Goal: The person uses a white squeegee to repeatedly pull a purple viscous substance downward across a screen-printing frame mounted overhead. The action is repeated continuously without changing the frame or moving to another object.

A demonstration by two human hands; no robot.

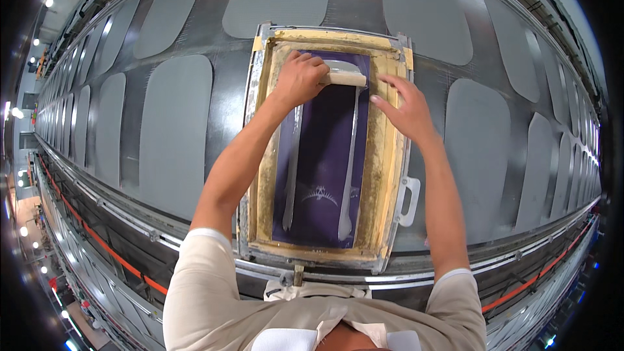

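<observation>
Inside the frame point(385, 188), two pale paste streaks point(347, 214) are lying along the sides of the purple screen point(322, 156); the middle strip is looking wiped, while spreading these streaks is apparently remaining undone. The squeegee point(348, 79) is sitting at the screen's far end. Both forearms are reaching forward: the right hand point(404, 107) is hovering empty, fingers parted, near the squeegee's right end; the left hand point(302, 79) is grasping its left end. Grey panels point(279, 0) are lying beyond.
</observation>
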